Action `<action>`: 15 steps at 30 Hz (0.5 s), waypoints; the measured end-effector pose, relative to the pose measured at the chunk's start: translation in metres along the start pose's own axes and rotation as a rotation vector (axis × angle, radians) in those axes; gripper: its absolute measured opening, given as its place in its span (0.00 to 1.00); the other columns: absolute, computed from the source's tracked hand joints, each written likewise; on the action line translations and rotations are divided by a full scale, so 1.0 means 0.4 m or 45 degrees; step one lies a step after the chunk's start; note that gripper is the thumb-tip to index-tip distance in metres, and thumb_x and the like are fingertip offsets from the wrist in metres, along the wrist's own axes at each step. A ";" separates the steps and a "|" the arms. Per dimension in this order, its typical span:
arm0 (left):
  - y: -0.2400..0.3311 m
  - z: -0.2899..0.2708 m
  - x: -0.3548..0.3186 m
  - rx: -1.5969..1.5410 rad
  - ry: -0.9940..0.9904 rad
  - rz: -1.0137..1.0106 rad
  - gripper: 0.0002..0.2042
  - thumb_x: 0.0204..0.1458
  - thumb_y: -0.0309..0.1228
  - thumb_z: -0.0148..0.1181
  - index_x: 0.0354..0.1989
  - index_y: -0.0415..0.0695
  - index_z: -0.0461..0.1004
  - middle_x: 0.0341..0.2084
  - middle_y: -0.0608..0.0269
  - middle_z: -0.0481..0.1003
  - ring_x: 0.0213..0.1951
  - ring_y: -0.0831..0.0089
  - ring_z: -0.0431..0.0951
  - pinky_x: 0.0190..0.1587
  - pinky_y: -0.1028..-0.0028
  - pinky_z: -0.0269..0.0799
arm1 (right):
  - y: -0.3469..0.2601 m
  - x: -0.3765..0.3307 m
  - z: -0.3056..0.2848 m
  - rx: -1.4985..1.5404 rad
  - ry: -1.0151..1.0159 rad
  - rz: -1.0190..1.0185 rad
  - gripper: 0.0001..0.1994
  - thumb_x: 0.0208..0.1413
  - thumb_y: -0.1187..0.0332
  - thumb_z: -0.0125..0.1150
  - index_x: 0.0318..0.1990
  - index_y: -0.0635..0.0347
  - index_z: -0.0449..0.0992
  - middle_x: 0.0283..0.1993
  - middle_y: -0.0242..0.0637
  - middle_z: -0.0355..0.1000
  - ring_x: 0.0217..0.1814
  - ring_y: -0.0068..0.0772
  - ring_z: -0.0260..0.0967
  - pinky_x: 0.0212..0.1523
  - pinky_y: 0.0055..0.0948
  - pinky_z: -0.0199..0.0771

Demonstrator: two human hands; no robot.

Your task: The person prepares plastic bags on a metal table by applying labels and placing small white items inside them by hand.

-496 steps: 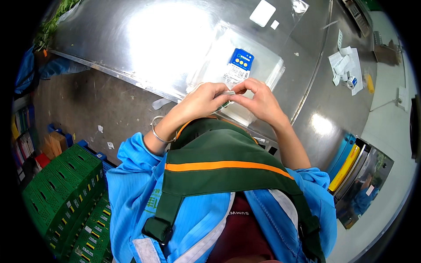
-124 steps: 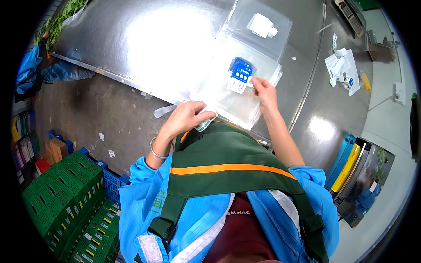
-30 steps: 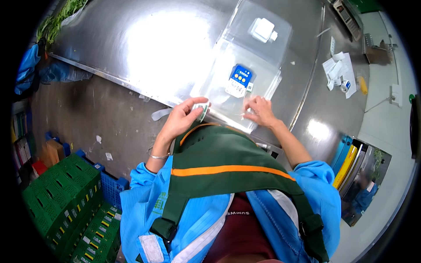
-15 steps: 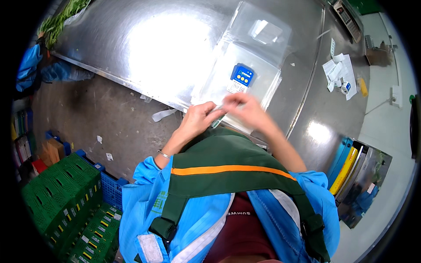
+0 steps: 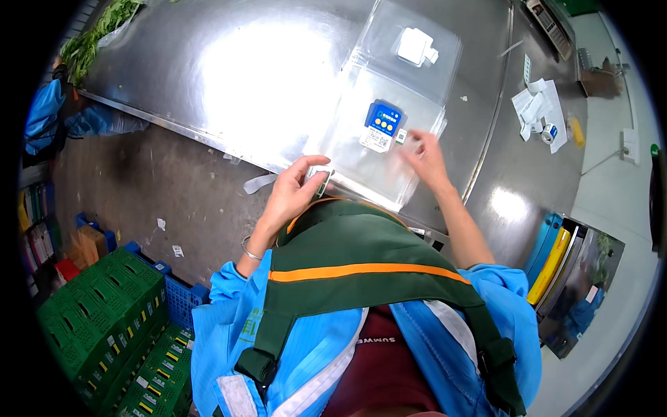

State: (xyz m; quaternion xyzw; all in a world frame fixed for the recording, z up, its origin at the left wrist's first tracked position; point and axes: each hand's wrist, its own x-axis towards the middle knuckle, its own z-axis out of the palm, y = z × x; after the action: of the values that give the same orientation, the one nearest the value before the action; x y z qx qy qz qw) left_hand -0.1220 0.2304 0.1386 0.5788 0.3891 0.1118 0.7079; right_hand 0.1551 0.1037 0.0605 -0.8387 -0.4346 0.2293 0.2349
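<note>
A stack of clear plastic bags (image 5: 368,149) lies on the steel table (image 5: 229,76), each with a blue and white label (image 5: 381,125). My left hand (image 5: 295,191) holds a small strip of stickers (image 5: 321,179) near the table's front edge. My right hand (image 5: 424,156) reaches over the top bag and presses its fingertips on the plastic just right of the label, beside a small sticker (image 5: 401,136). Further back a second clear bag (image 5: 417,48) carries a white label.
White papers and a small tape roll (image 5: 538,115) lie at the table's right. Leafy greens (image 5: 97,31) sit at the far left corner. Green crates (image 5: 104,326) and a blue crate stand on the floor at my left. Blue and yellow bins (image 5: 549,257) are at my right.
Half a second ago both hands were together at the bag's near edge. My right hand has since reached forward to beside the blue label; my left hand stayed with the sticker strip.
</note>
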 end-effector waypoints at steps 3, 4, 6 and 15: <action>0.010 -0.019 0.010 -0.004 -0.126 0.048 0.13 0.56 0.27 0.51 0.49 0.41 0.69 0.25 0.69 0.71 0.28 0.87 0.67 0.31 0.83 0.63 | 0.045 -0.063 0.031 -0.426 -0.508 -0.388 0.19 0.42 0.55 0.65 0.44 0.42 0.74 0.44 0.38 0.65 0.47 0.38 0.64 0.51 0.39 0.55; 0.014 -0.008 0.016 -0.032 -0.128 0.064 0.12 0.56 0.27 0.51 0.49 0.41 0.69 0.25 0.69 0.72 0.28 0.86 0.67 0.31 0.82 0.63 | 0.059 -0.042 0.033 -0.379 -0.548 -0.331 0.17 0.42 0.55 0.65 0.41 0.43 0.75 0.42 0.37 0.66 0.47 0.38 0.64 0.51 0.39 0.55; 0.010 0.007 0.018 -0.079 -0.138 0.068 0.12 0.56 0.27 0.50 0.48 0.40 0.69 0.26 0.68 0.72 0.28 0.85 0.67 0.32 0.82 0.63 | 0.078 0.001 0.040 -0.264 -0.642 -0.202 0.13 0.43 0.55 0.64 0.36 0.45 0.78 0.37 0.35 0.69 0.48 0.36 0.64 0.51 0.40 0.55; 0.008 0.021 0.010 0.583 0.071 0.127 0.12 0.53 0.35 0.57 0.29 0.37 0.72 0.14 0.62 0.68 0.19 0.79 0.64 0.22 0.74 0.62 | -0.085 0.099 -0.194 1.087 0.760 0.259 0.10 0.53 0.68 0.59 0.40 0.62 0.74 0.40 0.36 0.73 0.44 0.25 0.68 0.46 0.24 0.67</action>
State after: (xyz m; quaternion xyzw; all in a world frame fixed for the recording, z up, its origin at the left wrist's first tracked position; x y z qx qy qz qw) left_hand -0.1125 0.2276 0.1401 0.7393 0.3947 0.0715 0.5408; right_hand 0.2003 0.1392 0.1344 -0.7353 -0.1331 0.1586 0.6454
